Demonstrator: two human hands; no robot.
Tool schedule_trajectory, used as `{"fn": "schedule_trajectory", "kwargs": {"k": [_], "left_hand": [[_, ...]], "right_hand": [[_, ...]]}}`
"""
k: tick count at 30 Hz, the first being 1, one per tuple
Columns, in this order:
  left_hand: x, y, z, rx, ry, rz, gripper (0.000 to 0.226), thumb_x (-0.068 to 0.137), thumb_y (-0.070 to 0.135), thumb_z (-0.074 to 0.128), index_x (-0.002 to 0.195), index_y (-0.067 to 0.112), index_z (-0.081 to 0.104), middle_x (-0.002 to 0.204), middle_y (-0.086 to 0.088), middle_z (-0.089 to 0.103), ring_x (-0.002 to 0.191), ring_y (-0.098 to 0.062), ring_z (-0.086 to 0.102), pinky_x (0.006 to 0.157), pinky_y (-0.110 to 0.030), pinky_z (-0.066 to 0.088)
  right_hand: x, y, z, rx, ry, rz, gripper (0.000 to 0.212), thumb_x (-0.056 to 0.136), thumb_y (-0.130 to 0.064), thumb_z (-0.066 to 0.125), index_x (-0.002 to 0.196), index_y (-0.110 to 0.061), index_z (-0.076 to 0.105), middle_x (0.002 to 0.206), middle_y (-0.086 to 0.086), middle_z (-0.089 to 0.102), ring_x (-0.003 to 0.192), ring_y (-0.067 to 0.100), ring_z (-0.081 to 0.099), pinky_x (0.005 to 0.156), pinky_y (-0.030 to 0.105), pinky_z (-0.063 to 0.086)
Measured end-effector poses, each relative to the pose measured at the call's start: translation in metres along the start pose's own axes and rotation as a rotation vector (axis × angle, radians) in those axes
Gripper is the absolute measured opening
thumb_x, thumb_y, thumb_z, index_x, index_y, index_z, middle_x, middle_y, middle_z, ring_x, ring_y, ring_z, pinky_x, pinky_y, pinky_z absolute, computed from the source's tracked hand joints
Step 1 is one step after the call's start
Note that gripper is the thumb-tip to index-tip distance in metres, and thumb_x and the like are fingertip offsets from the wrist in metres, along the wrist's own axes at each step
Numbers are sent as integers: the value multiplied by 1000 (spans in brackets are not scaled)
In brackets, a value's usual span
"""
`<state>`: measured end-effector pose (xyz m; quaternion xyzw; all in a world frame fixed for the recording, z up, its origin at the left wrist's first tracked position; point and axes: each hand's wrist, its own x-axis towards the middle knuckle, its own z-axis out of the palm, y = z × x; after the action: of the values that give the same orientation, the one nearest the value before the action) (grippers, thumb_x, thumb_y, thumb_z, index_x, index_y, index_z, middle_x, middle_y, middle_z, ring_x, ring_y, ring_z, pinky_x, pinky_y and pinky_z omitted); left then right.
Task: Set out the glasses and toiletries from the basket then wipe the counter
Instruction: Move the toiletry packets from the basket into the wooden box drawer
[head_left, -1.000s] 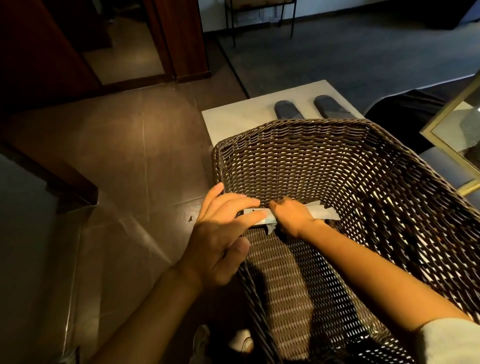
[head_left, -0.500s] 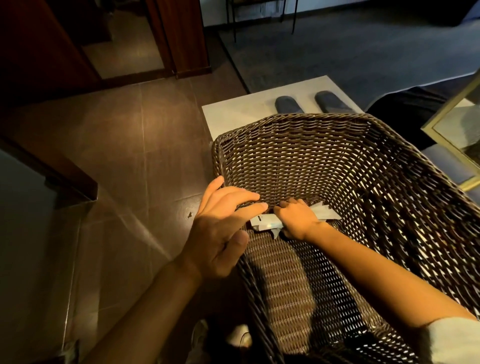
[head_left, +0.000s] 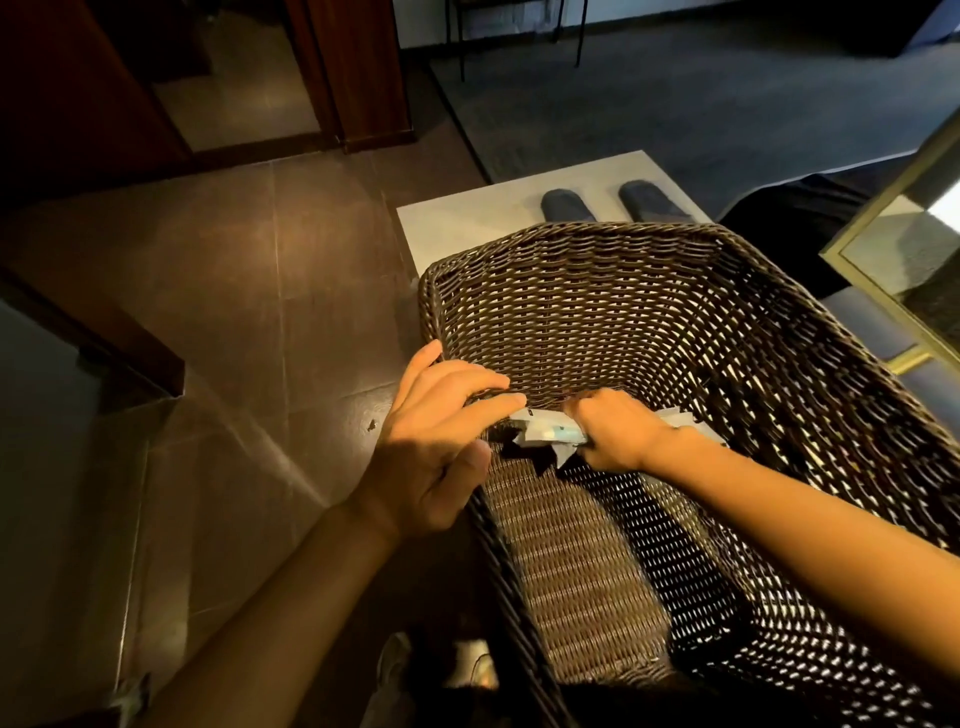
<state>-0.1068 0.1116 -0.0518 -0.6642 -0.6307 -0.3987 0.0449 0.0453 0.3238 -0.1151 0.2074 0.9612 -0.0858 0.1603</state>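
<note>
Brown tiled floor, dark wicker basket, right hand closed around pale sachets, left hand loosely open, fingertips touching them.

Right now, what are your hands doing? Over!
Right hand shut on white packets inside basket. Left hand open at basket's rim, fingertips touching packets. Nothing blocking.

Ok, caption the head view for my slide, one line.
Right hand grips white toiletry packets inside a dark wicker basket while the left hand rests over its rim.
</note>
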Motion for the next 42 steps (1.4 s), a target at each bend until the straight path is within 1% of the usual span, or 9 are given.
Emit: {"fn": "schedule_trajectory", "kwargs": {"k": [9, 15, 19, 24, 28, 31, 34, 39, 42], "left_hand": [[-1, -2, -5, -22, -33, 5, 59, 108, 46, 26, 121, 13, 74, 127, -7, 66, 131, -22, 51, 126, -51, 15], [1, 1, -12, -51, -70, 6, 54, 106, 46, 33, 117, 15, 76, 124, -6, 67, 126, -22, 53, 125, -55, 17], [3, 4, -14, -74, -93, 1, 44, 102, 39, 40, 116, 18, 76, 123, -3, 66, 125, -21, 54, 124, -58, 18], [1, 12, -20, -9, -178, -12, 47, 102, 44, 34, 120, 24, 73, 124, 2, 64, 128, -21, 52, 126, -55, 14], [-19, 65, -24, 116, -310, 0, 57, 99, 59, 27, 126, 33, 69, 134, 5, 65, 137, -30, 48, 124, -61, 8], [-55, 135, -13, 129, -342, 179, 55, 97, 63, 34, 129, 33, 67, 126, 5, 70, 124, -28, 60, 117, -60, 28], [-85, 194, 1, 213, -358, 278, 67, 94, 62, 43, 145, 19, 52, 128, -5, 66, 117, -31, 60, 106, -55, 40], [-109, 221, 6, 400, -431, 174, 95, 91, 59, 55, 162, 8, 18, 161, -19, 35, 142, -37, 41, 112, -58, 33], [-112, 220, 9, 443, -426, 171, 98, 89, 59, 60, 162, 9, 17, 162, -18, 34, 143, -36, 42, 112, -57, 33]], "right_hand": [[-95, -19, -72, 91, 230, 175, 14, 83, -29, 66, 94, -25, 58, 74, -6, 63, 72, 19, 64, 69, 35, 57], [-206, -50, -86, 31, 276, 481, 23, 76, -33, 65, 98, -30, 56, 79, -4, 69, 76, 20, 66, 70, 36, 56], [-275, -75, -79, 42, 309, 721, 19, 74, -33, 64, 90, -31, 52, 72, -9, 62, 67, 15, 59, 56, 31, 47], [-287, -104, -48, 33, 353, 855, 22, 78, -30, 62, 97, -26, 51, 86, 0, 69, 82, 26, 66, 58, 33, 47], [-274, -110, -45, 16, 459, 927, 26, 81, -29, 65, 99, -22, 48, 90, 7, 69, 82, 31, 66, 58, 35, 47], [-274, -114, -40, 56, 576, 938, 29, 79, -24, 68, 94, -22, 43, 88, 9, 68, 77, 32, 63, 50, 30, 37], [-279, -118, -36, 99, 667, 961, 31, 77, -21, 70, 95, -21, 44, 85, 9, 67, 67, 25, 50, 45, 24, 21], [-281, -121, -33, 154, 723, 969, 32, 77, -20, 70, 100, -19, 48, 89, 7, 67, 73, 22, 54, 54, 30, 36], [-288, -122, -31, 231, 763, 917, 33, 75, -18, 70, 101, -17, 50, 87, 5, 64, 79, 27, 61, 57, 32, 41]]}}
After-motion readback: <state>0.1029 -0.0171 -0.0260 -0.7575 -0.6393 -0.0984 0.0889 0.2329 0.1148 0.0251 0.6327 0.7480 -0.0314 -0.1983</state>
